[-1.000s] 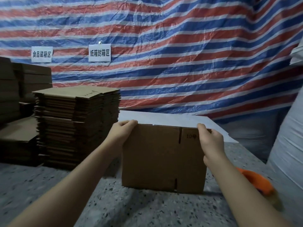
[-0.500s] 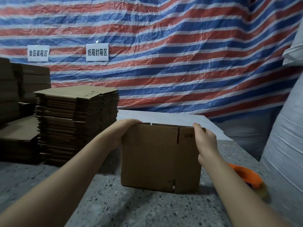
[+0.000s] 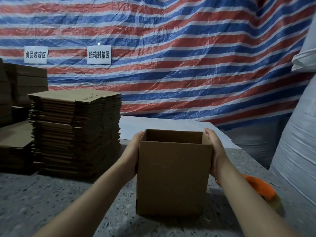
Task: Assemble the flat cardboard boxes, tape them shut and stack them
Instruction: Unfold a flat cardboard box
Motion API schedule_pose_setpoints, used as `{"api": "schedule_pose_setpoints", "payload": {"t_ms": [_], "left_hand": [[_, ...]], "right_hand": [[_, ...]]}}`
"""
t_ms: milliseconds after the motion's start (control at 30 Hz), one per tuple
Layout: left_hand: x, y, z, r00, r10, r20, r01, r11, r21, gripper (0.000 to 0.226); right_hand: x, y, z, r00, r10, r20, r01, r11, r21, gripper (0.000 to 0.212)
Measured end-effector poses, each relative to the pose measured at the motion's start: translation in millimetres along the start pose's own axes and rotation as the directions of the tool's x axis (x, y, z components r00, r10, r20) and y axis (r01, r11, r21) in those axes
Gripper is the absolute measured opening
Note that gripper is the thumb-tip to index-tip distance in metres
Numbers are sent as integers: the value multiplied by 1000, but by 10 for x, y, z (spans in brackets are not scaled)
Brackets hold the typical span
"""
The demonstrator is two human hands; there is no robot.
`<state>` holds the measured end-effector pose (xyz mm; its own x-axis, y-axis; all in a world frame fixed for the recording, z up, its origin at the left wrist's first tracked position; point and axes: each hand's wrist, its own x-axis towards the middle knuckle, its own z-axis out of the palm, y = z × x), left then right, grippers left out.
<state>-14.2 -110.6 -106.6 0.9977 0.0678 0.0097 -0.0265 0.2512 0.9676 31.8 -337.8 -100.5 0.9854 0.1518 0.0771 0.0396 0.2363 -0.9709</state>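
Cardboard box (image 3: 172, 178) upright on desk (image 3: 51, 199), mouth up, squeezed between left hand (image 3: 134, 154) and right hand (image 3: 214, 151), fingers straight, flat on opposite side walls

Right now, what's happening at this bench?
A person is squaring up a small brown cardboard box on the speckled stone table, left hand and right hand pressed flat against its sides. Its top is open, untaped. A tall stack of flat cardboard blanks waits left; an orange tape dispenser lies right.
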Motion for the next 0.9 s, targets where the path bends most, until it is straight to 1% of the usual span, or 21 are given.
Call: {"api": "schedule_pose_setpoints", "payload": {"t_ms": [100, 233, 300, 400, 500, 600, 767, 900], "left_hand": [[-2, -13, 32, 1000, 28, -13, -28, 1000, 5, 61], [38, -25, 41, 997, 71, -16, -71, 997, 13, 48], [84, -13, 42, 996, 74, -43, -75, 997, -4, 49], [189, 40, 65, 996, 29, -87, -32, 999, -28, 42], [336, 131, 118, 995, 16, -96, -15, 1000, 9, 35], [494, 184, 148, 994, 45, -101, -43, 999, 21, 23], [711, 185, 111, 994, 58, -92, -60, 998, -15, 28], [885, 102, 89, 997, -12, -79, 7, 998, -70, 38]], "right_hand": [[-14, 135, -54, 997, -42, -72, 45, 998, 35, 63], [-29, 239, -80, 989, -94, -117, 99, 995, 31, 60], [-11, 226, -58, 990, -61, -124, 68, 996, 51, 58], [85, 218, -43, 991, -24, -128, 32, 998, 63, 61], [211, 192, -48, 988, -31, -149, 43, 996, 75, 66], [370, 158, -58, 986, -46, -163, 56, 997, 57, 65], [642, 96, -57, 989, -77, -129, 79, 997, 14, 66], [795, 183, -114, 986, -106, -126, 101, 994, -40, 62]]}}
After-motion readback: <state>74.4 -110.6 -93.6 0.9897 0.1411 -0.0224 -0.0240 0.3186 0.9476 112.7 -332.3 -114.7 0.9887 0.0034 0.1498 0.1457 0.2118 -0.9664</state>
